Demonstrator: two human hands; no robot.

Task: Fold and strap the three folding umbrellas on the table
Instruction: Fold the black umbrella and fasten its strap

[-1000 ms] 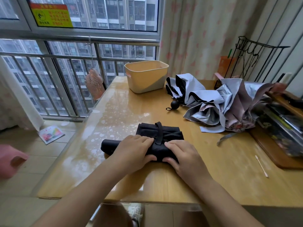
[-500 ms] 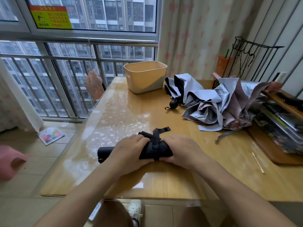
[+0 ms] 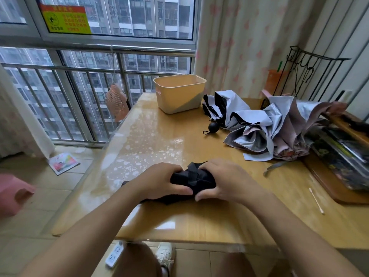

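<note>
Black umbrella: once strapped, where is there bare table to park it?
Bare table lies between the hands and the yellow tub, toward the window. The right side is crowded: loose umbrellas, wooden tray, cotton swab.

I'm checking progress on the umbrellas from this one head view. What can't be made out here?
- Black umbrella: both hands, left hand and right hand, cover most of it, so whether its strap is fastened is unclear.
- Unfolded umbrellas: crumpled together, where one ends is unclear.
- Window sticker: text too small.
- Tray: cut off by the right edge.
</note>
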